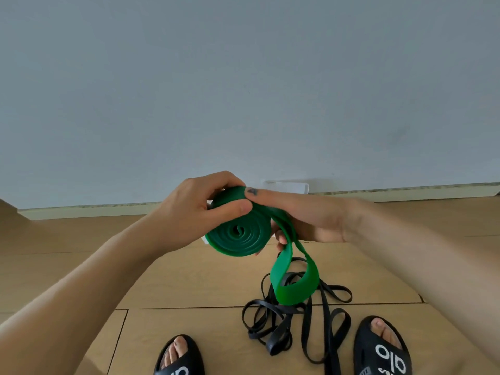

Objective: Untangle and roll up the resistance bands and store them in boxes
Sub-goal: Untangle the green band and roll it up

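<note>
I'm mid-roll on the green band (238,235), frame centre. My left hand (189,209) clamps the coil, thumb on top; my right hand (303,217) pinches and feeds the tail. Best to keep tension, edges flush. Coil face points toward me; loose loop hangs down-right over the black bands (297,320), lower frame.

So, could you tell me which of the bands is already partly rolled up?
The green band, held in both hands, is wound into a coil; the black bands lie loose and tangled on the floor.
</note>
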The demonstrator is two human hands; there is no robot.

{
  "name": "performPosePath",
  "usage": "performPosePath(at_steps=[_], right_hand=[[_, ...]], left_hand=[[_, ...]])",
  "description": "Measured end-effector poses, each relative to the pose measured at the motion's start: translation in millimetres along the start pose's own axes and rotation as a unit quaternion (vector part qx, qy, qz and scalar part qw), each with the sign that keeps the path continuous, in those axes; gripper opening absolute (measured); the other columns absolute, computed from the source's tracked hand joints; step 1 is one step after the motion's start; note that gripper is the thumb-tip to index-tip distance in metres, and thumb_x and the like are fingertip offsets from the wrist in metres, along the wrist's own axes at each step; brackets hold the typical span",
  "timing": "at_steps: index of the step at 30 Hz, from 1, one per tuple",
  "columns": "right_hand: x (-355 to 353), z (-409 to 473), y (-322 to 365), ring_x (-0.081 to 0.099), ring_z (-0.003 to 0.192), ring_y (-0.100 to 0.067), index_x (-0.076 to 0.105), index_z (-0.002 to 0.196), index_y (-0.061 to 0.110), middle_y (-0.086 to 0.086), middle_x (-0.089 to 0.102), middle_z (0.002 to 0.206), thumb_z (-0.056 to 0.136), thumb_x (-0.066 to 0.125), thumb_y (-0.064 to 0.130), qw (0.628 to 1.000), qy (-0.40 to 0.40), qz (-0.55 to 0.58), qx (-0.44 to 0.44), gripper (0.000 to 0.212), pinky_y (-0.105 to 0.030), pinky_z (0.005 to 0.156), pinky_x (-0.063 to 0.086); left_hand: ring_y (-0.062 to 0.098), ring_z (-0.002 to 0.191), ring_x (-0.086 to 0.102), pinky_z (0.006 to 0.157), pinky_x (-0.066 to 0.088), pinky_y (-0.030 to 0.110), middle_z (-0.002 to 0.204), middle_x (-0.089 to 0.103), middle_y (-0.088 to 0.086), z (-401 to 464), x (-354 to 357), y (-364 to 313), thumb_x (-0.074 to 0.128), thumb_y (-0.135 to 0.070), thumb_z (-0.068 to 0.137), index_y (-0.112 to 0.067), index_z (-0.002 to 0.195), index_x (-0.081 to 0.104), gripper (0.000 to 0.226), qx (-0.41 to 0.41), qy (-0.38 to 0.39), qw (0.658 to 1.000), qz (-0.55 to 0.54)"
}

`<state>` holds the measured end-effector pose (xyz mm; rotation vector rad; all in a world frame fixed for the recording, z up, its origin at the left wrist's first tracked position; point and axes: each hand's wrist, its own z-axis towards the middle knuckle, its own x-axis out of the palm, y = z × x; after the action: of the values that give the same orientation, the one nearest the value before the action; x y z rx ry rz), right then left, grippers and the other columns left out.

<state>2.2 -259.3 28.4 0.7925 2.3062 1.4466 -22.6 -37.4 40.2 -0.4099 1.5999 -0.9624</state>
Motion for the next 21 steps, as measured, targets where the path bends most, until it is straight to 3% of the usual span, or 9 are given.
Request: performPosePath(at_steps=[4,7,9,11,15,18,21], right_hand=[[9,12,-5,0.054,0.058,-0.002,0.069,0.107,0.015,0.012,0.069,0.071,0.097,0.043,0.071,0.995,-0.061,-0.083,-0.001,0.062,-0.032,0.070,0.044],[11,12,-4,0.049,0.056,-0.006,0.068,0.095,0.022,0.013,0.064,0.061,0.097,0.028,0.076,0.989,-0.098,-0.115,-0.001,0.067,-0.029,0.069,0.047],[10,11,-3,0.051,0.059,-0.010,0.065,0.099,0.023,0.011,0.067,0.066,0.098,0.024,0.075,0.975,-0.156,-0.153,-0.025,0.067,-0.029,0.070,0.048],[11,13,-7,0.050,0.061,-0.008,0.058,0.103,0.025,0.007,0.065,0.077,0.098,0.031,0.074,0.957,-0.238,-0.157,-0.061,0.056,-0.030,0.071,0.045],[25,20,-11,0.044,0.056,-0.003,0.054,0.103,0.023,0.010,0.048,0.069,0.109,0.035,0.050,0.915,-0.327,-0.130,-0.198,0.034,-0.024,0.062,0.039],[34,26,-10,0.058,0.078,-0.011,0.060,0.112,0.022,0.007,0.060,0.083,0.112,0.031,0.042,0.878,-0.395,-0.128,-0.238,0.035,-0.032,0.075,0.050],[42,31,-11,0.060,0.118,-0.013,0.056,0.142,0.023,0.005,0.067,0.124,0.112,0.030,0.044,0.862,-0.435,-0.101,-0.240,0.045,-0.038,0.102,0.049]], left_hand=[[0.004,0.089,0.068,0.074,0.057,0.023,0.092,0.071,-0.013,1,2,-2,0.069,-0.045,0.090,-0.036,0.104,0.065,0.018,0.001,0.047,0.996,0.074],[0.002,0.085,0.066,0.068,0.052,0.017,0.088,0.069,-0.016,2,5,-2,0.064,-0.043,0.094,-0.036,0.101,0.064,0.010,-0.007,0.017,0.998,0.062],[0.000,0.083,0.065,0.065,0.049,0.013,0.089,0.069,-0.020,4,2,3,0.060,-0.043,0.097,-0.037,0.100,0.064,0.007,-0.036,-0.018,0.999,0.036],[0.000,0.082,0.066,0.065,0.048,0.015,0.088,0.070,-0.019,6,0,8,0.056,-0.044,0.101,-0.037,0.099,0.066,0.013,-0.077,-0.058,0.995,-0.011],[0.016,0.088,0.070,0.077,0.053,0.036,0.092,0.074,-0.004,11,5,8,0.052,-0.045,0.105,-0.028,0.100,0.072,0.027,-0.119,-0.130,0.971,-0.163],[0.026,0.098,0.072,0.088,0.059,0.047,0.104,0.076,0.008,18,10,-1,0.049,-0.043,0.106,-0.015,0.110,0.072,0.036,-0.134,-0.173,0.946,-0.241],[0.032,0.106,0.071,0.098,0.057,0.053,0.110,0.075,0.014,23,17,-14,0.048,-0.045,0.106,-0.010,0.114,0.071,0.043,-0.143,-0.210,0.924,-0.286]])
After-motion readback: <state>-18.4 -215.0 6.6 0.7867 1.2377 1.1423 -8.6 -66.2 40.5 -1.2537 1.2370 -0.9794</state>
